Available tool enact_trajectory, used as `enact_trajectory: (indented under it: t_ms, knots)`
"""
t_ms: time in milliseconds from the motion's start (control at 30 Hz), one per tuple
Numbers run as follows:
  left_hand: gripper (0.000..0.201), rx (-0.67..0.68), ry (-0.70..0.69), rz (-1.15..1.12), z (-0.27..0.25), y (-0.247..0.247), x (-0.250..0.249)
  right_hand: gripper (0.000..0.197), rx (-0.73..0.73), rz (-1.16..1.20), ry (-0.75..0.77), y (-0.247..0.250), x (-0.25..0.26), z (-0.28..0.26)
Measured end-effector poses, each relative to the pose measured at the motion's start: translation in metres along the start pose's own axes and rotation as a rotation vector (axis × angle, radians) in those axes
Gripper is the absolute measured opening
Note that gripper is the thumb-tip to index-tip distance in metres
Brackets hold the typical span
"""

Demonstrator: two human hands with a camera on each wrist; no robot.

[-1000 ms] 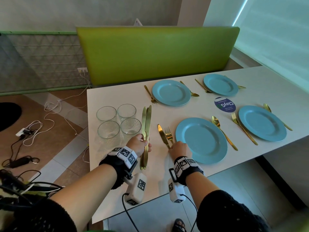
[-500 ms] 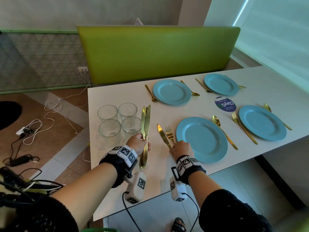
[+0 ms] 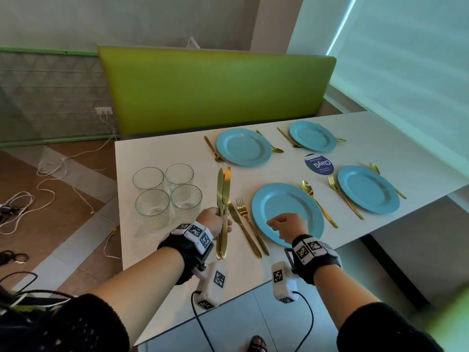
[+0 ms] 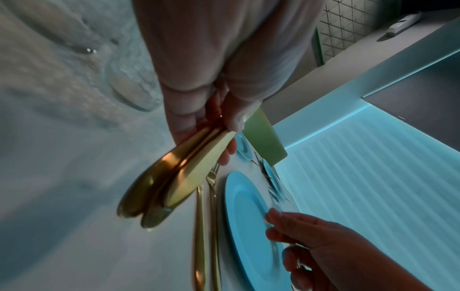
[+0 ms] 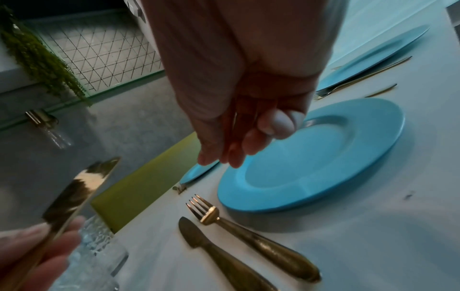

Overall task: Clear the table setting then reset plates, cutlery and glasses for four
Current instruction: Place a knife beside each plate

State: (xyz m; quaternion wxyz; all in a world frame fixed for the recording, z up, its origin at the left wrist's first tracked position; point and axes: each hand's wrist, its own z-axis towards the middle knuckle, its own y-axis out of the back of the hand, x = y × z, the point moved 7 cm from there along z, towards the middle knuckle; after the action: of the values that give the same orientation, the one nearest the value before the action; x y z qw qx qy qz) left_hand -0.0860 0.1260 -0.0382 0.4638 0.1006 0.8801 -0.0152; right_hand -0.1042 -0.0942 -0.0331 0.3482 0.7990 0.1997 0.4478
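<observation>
My left hand point(image 3: 215, 222) grips a bundle of gold knives point(image 3: 223, 194) by their middles, blades pointing away, above the white table point(image 3: 165, 153); in the left wrist view the knife handles point(image 4: 174, 177) fan out below the fingers. My right hand point(image 3: 284, 224) hovers over the near blue plate point(image 3: 284, 199) with its fingers loosely curled and nothing in it point(image 5: 236, 137). A gold knife point(image 3: 243, 229) and fork point(image 3: 247, 222) lie side by side just left of that plate point(image 5: 323, 157). A gold spoon point(image 3: 317, 201) lies on its right.
Several empty glasses point(image 3: 167, 191) stand clustered at the table's left. Three more blue plates point(image 3: 243, 147) point(image 3: 313, 135) point(image 3: 368, 189) lie with gold cutlery beside them. A round blue sticker point(image 3: 319, 164) sits mid-table. A green bench back point(image 3: 215, 90) runs behind.
My right hand has left the knife and fork beside the near plate and moved right, now over the plate. The left hand keeps hold of the knives, nearly still.
</observation>
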Motion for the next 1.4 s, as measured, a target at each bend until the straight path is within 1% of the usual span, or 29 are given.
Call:
enact_trajectory:
  t_ms: [133, 233, 333, 400, 467, 533, 600, 633, 700, 767, 900, 967, 1067, 1133, 1233, 1267, 1333, 1400]
  knots:
    - [0.016, 0.07, -0.012, 0.016, -0.001, -0.023, -0.007, 0.023, 0.055, 0.086, 0.023, 0.0, 0.007, -0.014]
    - [0.017, 0.129, -0.01, 0.044, -0.001, -0.044, -0.012, 0.019, 0.155, 0.166, 0.032, -0.002, 0.018, -0.025]
    - [0.014, 0.169, -0.03, 0.14, 0.003, -0.068, -0.018, 0.02, 0.24, 0.23, 0.016, 0.004, 0.023, -0.03]
    - [0.019, 0.175, -0.06, 0.218, 0.009, -0.081, -0.023, 0.022, 0.274, 0.231, 0.008, 0.009, 0.018, -0.029]
    - [0.02, 0.196, -0.059, 0.231, 0.016, -0.095, -0.026, 0.022, 0.267, 0.253, -0.002, 0.016, 0.011, -0.024]
    - [0.017, 0.235, -0.053, 0.217, 0.019, -0.109, -0.032, 0.019, 0.243, 0.287, 0.006, 0.025, 0.004, -0.016]
    - [0.012, 0.264, -0.046, 0.122, 0.02, -0.122, -0.043, 0.006, 0.243, 0.337, 0.004, 0.035, -0.002, -0.004]
    - [0.011, 0.274, -0.031, 0.078, 0.023, -0.129, -0.047, 0.005, 0.247, 0.366, 0.004, 0.04, -0.005, 0.003]
    - [0.008, 0.282, -0.012, 0.036, 0.032, -0.143, -0.055, 0.013, 0.254, 0.426, -0.013, 0.049, -0.01, 0.019]
    - [0.007, 0.275, -0.009, 0.029, 0.042, -0.156, -0.064, 0.013, 0.267, 0.48, -0.041, 0.059, -0.015, 0.033]
    - [0.014, 0.233, 0.004, 0.023, 0.062, -0.179, -0.083, 0.015, 0.242, 0.522, -0.099, 0.086, -0.031, 0.069]
    - [0.018, 0.174, 0.006, 0.016, 0.074, -0.186, -0.091, 0.019, 0.217, 0.481, -0.122, 0.102, -0.045, 0.089]
    - [0.021, 0.086, 0.005, 0.023, 0.091, -0.192, -0.101, 0.022, 0.169, 0.338, -0.169, 0.129, -0.073, 0.116]
    - [0.02, 0.053, 0.013, 0.019, 0.101, -0.196, -0.106, 0.022, 0.12, 0.183, -0.194, 0.145, -0.094, 0.133]
    - [0.02, 0.027, 0.041, 0.009, 0.113, -0.203, -0.111, 0.028, 0.091, -0.121, -0.155, 0.161, -0.113, 0.154]
    - [0.021, 0.02, 0.048, -0.003, 0.117, -0.207, -0.111, 0.024, 0.092, -0.2, -0.15, 0.165, -0.119, 0.159]
    - [0.022, 0.011, 0.056, -0.015, 0.122, -0.214, -0.114, 0.008, 0.101, -0.284, -0.15, 0.169, -0.127, 0.166]
    - [0.022, 0.006, 0.064, -0.019, 0.127, -0.221, -0.115, 0.022, 0.105, -0.347, -0.134, 0.17, -0.135, 0.175]
